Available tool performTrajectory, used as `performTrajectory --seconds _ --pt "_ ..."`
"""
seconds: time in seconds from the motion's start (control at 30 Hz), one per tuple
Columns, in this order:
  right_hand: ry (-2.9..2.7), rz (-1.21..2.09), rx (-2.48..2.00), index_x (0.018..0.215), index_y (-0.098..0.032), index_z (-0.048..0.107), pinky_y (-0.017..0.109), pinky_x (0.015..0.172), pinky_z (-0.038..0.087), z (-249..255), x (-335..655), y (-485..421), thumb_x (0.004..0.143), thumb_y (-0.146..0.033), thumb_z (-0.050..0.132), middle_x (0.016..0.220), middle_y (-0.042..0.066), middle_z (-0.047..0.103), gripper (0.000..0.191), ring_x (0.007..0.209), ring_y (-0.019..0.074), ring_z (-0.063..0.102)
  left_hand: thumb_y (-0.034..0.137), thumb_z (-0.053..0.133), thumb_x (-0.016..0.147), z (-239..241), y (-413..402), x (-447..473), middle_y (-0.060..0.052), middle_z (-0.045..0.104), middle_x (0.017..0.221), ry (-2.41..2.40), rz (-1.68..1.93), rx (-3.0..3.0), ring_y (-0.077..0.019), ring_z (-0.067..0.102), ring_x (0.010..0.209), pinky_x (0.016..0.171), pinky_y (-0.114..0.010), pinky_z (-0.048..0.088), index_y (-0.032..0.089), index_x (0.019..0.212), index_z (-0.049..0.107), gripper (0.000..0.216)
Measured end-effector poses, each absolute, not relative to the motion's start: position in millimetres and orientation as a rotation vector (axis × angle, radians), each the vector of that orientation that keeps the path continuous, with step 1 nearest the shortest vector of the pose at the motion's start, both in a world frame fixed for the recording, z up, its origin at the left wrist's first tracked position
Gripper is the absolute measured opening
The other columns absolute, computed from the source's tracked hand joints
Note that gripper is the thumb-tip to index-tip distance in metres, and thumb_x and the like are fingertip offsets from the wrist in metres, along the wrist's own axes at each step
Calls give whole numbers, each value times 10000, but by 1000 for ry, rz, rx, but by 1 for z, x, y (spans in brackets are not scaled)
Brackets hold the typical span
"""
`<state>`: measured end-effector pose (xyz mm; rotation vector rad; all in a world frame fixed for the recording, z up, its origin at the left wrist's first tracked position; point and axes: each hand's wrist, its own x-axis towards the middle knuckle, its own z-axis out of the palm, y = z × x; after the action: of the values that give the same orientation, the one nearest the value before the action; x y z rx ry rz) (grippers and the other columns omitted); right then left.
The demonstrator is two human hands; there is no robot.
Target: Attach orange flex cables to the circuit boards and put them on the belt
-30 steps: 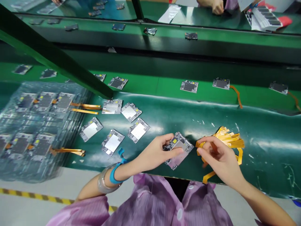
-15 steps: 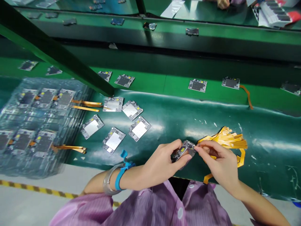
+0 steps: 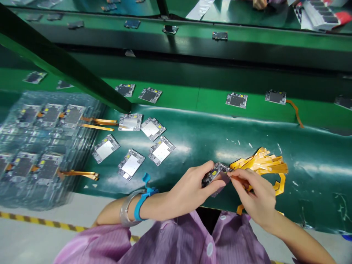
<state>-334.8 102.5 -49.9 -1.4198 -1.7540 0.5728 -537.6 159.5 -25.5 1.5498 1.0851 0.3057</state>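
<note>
My left hand (image 3: 189,189) grips a small circuit board (image 3: 217,175), tilted up off the dark green mat (image 3: 209,139). My right hand (image 3: 254,196) pinches the end of an orange flat cable (image 3: 242,179) right against the board's right edge. The cable runs under my right hand and its tail (image 3: 239,209) shows near the mat's front edge. A heap of the same orange flat cables (image 3: 265,163) lies just behind my right hand. Several more boards (image 3: 132,163) with silver shields lie on the mat to the left.
Clear plastic trays (image 3: 41,146) stacked at the left hold boards with cables attached. Behind the mat a green conveyor belt (image 3: 198,97) carries spaced boards. A dark green beam (image 3: 63,66) crosses diagonally at the upper left. Another person's hand (image 3: 260,4) shows at the far top.
My left hand lifted the board from lying flat to tilted up. My right hand left the cable heap and brought one cable end up to the board's edge.
</note>
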Motion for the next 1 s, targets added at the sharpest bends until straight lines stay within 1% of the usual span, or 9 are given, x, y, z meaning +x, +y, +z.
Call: performTrajectory --seconds 0.07,0.13,0.2,0.27,0.4,0.5,0.63,0.87,1.0 --pt "-1726 707 -1431 1086 -262 589 227 587 466 -47 -329 102 922 -156 653 780 -30 634 206 624 113 576 353 621 922 -28 168 -537 33 589 813 989 308 1403 -122 503 701 631 -244 394 203 925 521 180" --pt "-1585 975 -1485 1121 -271 541 214 520 424 -43 -325 103 944 -261 645 717 -53 523 205 578 109 501 363 638 912 -30 177 -536 0 627 931 898 307 1294 -142 555 795 707 -259 436 199 1056 564 231" --pt "-1413 1198 -1514 1015 -263 516 200 497 395 -38 -322 105 995 -343 568 682 -65 436 98 557 101 443 428 673 886 -31 184 -535 6 604 869 889 283 1240 -135 538 760 684 -255 428 181 997 588 284" --pt "-1284 1331 -1528 853 -240 478 189 491 382 -34 -320 107 1023 -384 512 656 -67 411 225 536 86 420 492 703 851 -31 189 -533 34 535 748 934 254 1218 -112 476 668 594 -234 379 171 851 566 349" --pt "-1172 1610 -1510 804 -209 533 189 454 425 -26 -319 114 969 -424 608 755 -30 589 282 482 56 522 508 710 832 -29 192 -530 62 439 663 937 177 1256 -86 370 585 493 -217 280 170 774 529 388" --pt "-1142 1720 -1474 835 -198 605 219 601 561 -23 -318 119 937 -410 659 888 13 690 241 604 99 690 484 703 836 -25 192 -531 64 436 660 893 88 1262 -81 360 576 484 -212 278 167 778 534 364" --pt "-1141 1777 -1502 824 -198 632 207 670 596 -23 -319 120 912 -394 697 733 -6 691 225 697 134 742 427 697 840 -21 192 -533 60 465 667 839 31 1238 -83 385 588 498 -211 303 163 788 552 306" --pt "-1151 1853 -1470 802 -189 630 168 657 596 -23 -318 119 918 -366 690 739 -13 698 220 701 118 750 439 682 833 -19 192 -535 62 472 664 830 -4 1263 -89 385 586 502 -220 308 174 779 550 301" --pt "-1123 1911 -1432 813 -192 642 228 683 638 -23 -319 118 914 -382 681 705 -21 668 219 690 130 732 421 679 827 -17 192 -535 64 457 647 827 -21 1261 -89 370 573 505 -219 307 179 756 549 284"
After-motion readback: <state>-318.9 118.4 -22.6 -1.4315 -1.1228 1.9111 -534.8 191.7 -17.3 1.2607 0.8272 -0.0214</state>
